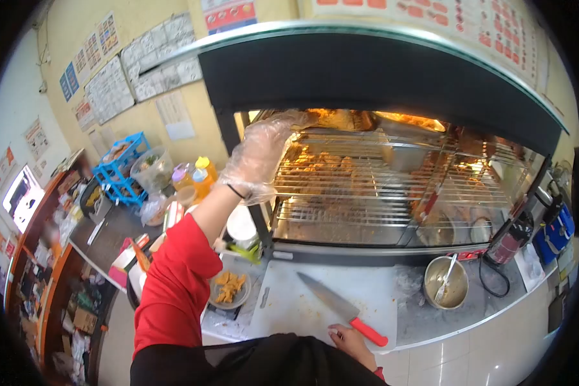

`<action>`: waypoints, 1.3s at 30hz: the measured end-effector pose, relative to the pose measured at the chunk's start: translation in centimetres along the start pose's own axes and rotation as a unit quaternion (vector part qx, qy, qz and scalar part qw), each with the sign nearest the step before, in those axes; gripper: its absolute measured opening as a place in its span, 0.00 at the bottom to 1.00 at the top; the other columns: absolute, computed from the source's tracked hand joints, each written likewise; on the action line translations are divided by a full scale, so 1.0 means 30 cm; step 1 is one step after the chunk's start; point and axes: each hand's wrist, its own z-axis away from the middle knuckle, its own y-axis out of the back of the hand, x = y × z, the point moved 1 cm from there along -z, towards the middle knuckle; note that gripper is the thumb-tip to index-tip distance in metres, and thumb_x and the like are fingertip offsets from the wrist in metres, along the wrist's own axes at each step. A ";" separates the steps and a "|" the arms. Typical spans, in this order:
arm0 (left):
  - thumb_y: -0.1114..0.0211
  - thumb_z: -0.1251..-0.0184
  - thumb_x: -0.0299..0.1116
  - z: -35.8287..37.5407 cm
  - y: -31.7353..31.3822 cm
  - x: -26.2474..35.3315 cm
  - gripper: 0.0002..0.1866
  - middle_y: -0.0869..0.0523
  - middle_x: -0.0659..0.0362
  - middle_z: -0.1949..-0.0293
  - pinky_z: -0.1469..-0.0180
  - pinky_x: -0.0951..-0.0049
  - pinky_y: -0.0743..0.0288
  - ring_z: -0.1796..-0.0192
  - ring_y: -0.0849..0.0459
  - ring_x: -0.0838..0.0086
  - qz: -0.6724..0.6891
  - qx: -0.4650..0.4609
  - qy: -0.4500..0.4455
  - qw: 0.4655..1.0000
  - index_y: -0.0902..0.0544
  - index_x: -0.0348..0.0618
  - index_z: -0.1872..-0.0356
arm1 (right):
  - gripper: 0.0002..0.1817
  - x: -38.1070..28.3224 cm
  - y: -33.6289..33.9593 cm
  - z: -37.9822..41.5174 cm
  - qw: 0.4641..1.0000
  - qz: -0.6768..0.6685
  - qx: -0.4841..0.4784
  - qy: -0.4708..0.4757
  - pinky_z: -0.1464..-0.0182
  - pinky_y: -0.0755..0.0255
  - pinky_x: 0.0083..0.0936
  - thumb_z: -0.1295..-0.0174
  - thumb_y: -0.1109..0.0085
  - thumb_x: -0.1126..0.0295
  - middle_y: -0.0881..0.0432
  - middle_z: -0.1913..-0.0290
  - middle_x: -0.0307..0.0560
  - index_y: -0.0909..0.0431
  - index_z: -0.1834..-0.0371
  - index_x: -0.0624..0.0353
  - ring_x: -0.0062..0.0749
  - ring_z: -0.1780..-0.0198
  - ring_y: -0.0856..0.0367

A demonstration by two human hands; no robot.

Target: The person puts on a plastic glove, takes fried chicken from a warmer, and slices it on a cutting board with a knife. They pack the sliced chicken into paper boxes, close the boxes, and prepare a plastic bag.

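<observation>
Gloved left hand [258,157] reached into warmer [379,83], fingers seemingly closed on fried piece [331,118]. Right hand [349,340] lay open, fingers apart, beside knife [341,309] on worktop [431,321].

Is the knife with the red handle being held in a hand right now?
No. The knife lies flat on the white cutting board; the right hand rests at the board's edge just below the handle, while the gloved left hand reaches into the warmer.
</observation>
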 end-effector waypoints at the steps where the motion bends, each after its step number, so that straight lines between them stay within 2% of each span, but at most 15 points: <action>1: 0.44 0.41 0.31 0.079 0.006 0.008 0.13 0.22 0.54 0.52 0.45 0.66 0.32 0.49 0.25 0.61 0.104 0.115 -0.089 0.984 0.23 0.45 0.55 | 0.12 0.012 -0.017 -0.003 1.000 -0.007 -0.004 0.002 0.71 0.31 0.32 0.44 0.47 0.61 0.22 0.79 0.48 0.24 0.57 0.50 0.40 0.76 0.23; 2: 0.41 0.46 0.24 0.154 0.038 0.031 0.17 0.23 0.54 0.52 0.45 0.66 0.32 0.48 0.26 0.59 0.052 0.143 -0.109 0.982 0.23 0.46 0.54 | 0.13 0.014 -0.032 -0.004 1.000 -0.011 0.018 0.016 0.70 0.30 0.32 0.45 0.47 0.62 0.22 0.79 0.48 0.24 0.57 0.50 0.41 0.75 0.23; 3: 0.42 0.49 0.22 0.248 0.058 0.018 0.19 0.23 0.54 0.52 0.45 0.67 0.32 0.47 0.26 0.59 -0.006 0.133 -0.102 0.986 0.24 0.46 0.53 | 0.12 -0.038 -0.004 -0.004 1.000 -0.001 -0.004 -0.004 0.70 0.30 0.32 0.45 0.46 0.63 0.22 0.78 0.49 0.24 0.58 0.51 0.41 0.75 0.23; 4: 0.42 0.49 0.21 0.339 0.071 0.015 0.19 0.23 0.54 0.52 0.46 0.66 0.32 0.47 0.26 0.59 -0.001 0.124 -0.066 0.990 0.24 0.45 0.52 | 0.12 -0.059 0.001 -0.010 0.999 -0.034 -0.018 -0.028 0.71 0.30 0.32 0.45 0.46 0.65 0.22 0.78 0.50 0.24 0.58 0.52 0.42 0.75 0.23; 5: 0.43 0.49 0.21 0.426 0.083 0.017 0.19 0.23 0.54 0.52 0.46 0.66 0.31 0.47 0.26 0.59 0.003 0.118 -0.031 0.993 0.25 0.44 0.52 | 0.11 -0.049 -0.014 -0.014 0.998 -0.045 0.030 0.040 0.71 0.31 0.32 0.46 0.45 0.66 0.22 0.79 0.50 0.24 0.59 0.53 0.42 0.76 0.23; 6: 0.43 0.49 0.20 0.521 0.080 -0.017 0.20 0.23 0.54 0.52 0.48 0.65 0.30 0.48 0.26 0.59 0.010 0.098 -0.053 0.994 0.25 0.44 0.52 | 0.11 -0.058 -0.014 -0.019 1.000 -0.030 0.000 0.003 0.71 0.31 0.32 0.46 0.45 0.66 0.22 0.79 0.51 0.24 0.59 0.53 0.42 0.76 0.23; 9: 0.43 0.48 0.19 0.844 -0.030 -0.168 0.18 0.23 0.53 0.52 0.50 0.66 0.29 0.50 0.24 0.59 0.121 -0.025 0.138 0.983 0.24 0.42 0.54 | 0.12 -0.070 -0.024 -0.043 0.998 -0.003 -0.054 -0.032 0.71 0.31 0.33 0.46 0.45 0.65 0.22 0.78 0.52 0.24 0.59 0.53 0.42 0.75 0.23; 12: 0.45 0.44 0.22 1.151 -0.118 -0.300 0.17 0.21 0.53 0.53 0.46 0.71 0.31 0.49 0.23 0.64 0.125 -0.151 0.237 0.951 0.25 0.41 0.51 | 0.12 -0.082 -0.051 -0.073 0.996 0.019 -0.081 -0.012 0.70 0.31 0.34 0.46 0.45 0.65 0.22 0.77 0.53 0.24 0.59 0.53 0.43 0.74 0.23; 15: 0.46 0.43 0.24 1.306 -0.162 -0.345 0.16 0.22 0.52 0.52 0.46 0.71 0.30 0.49 0.23 0.63 0.019 -0.178 0.204 0.962 0.25 0.40 0.52 | 0.12 -0.138 -0.061 -0.108 0.995 0.034 -0.096 0.012 0.69 0.31 0.34 0.46 0.45 0.65 0.22 0.77 0.53 0.24 0.58 0.53 0.45 0.74 0.23; 21: 0.47 0.47 0.21 1.139 0.131 -0.278 0.17 0.22 0.49 0.53 0.45 0.69 0.32 0.49 0.24 0.59 0.070 -0.043 0.359 0.930 0.24 0.40 0.53 | 0.12 -0.192 -0.037 -0.161 0.996 0.037 -0.084 0.007 0.71 0.32 0.34 0.46 0.45 0.67 0.23 0.77 0.54 0.24 0.58 0.56 0.44 0.76 0.24; 23: 0.48 0.47 0.19 1.137 0.173 -0.281 0.18 0.22 0.49 0.52 0.45 0.69 0.33 0.49 0.24 0.59 0.076 -0.008 0.366 0.927 0.24 0.39 0.53 | 0.12 -0.197 -0.011 -0.178 0.997 0.035 -0.062 0.007 0.72 0.32 0.32 0.46 0.45 0.68 0.24 0.78 0.54 0.24 0.58 0.58 0.43 0.77 0.25; 27: 0.47 0.49 0.18 1.138 0.191 -0.269 0.19 0.22 0.50 0.52 0.45 0.69 0.32 0.49 0.24 0.60 0.031 -0.009 0.374 0.927 0.25 0.39 0.53 | 0.12 -0.198 0.007 -0.191 0.997 0.041 -0.064 -0.011 0.75 0.35 0.29 0.45 0.45 0.70 0.26 0.81 0.52 0.24 0.58 0.60 0.36 0.81 0.29; 33: 0.48 0.50 0.17 1.194 0.195 -0.275 0.21 0.23 0.50 0.51 0.45 0.70 0.32 0.48 0.24 0.61 0.011 -0.027 0.355 0.935 0.25 0.39 0.52 | 0.14 -0.162 -0.136 -0.255 0.990 -0.058 -0.123 0.042 0.78 0.36 0.24 0.43 0.46 0.67 0.29 0.84 0.45 0.26 0.56 0.60 0.28 0.81 0.29; 36: 0.47 0.51 0.18 1.242 0.212 -0.274 0.21 0.22 0.50 0.52 0.46 0.69 0.31 0.49 0.24 0.60 0.005 0.000 0.356 0.934 0.25 0.41 0.52 | 0.18 -0.185 -0.283 -0.351 0.951 -0.230 -0.190 -0.082 0.80 0.35 0.21 0.41 0.46 0.62 0.28 0.82 0.43 0.31 0.49 0.58 0.26 0.81 0.28; 39: 0.45 0.50 0.19 1.283 0.250 -0.278 0.20 0.22 0.51 0.52 0.46 0.68 0.31 0.49 0.23 0.59 -0.019 0.032 0.344 0.938 0.24 0.42 0.53 | 0.30 -0.272 -0.446 -0.485 0.906 -0.303 -0.248 -0.162 0.80 0.27 0.25 0.41 0.47 0.56 0.27 0.71 0.50 0.45 0.40 0.56 0.32 0.79 0.25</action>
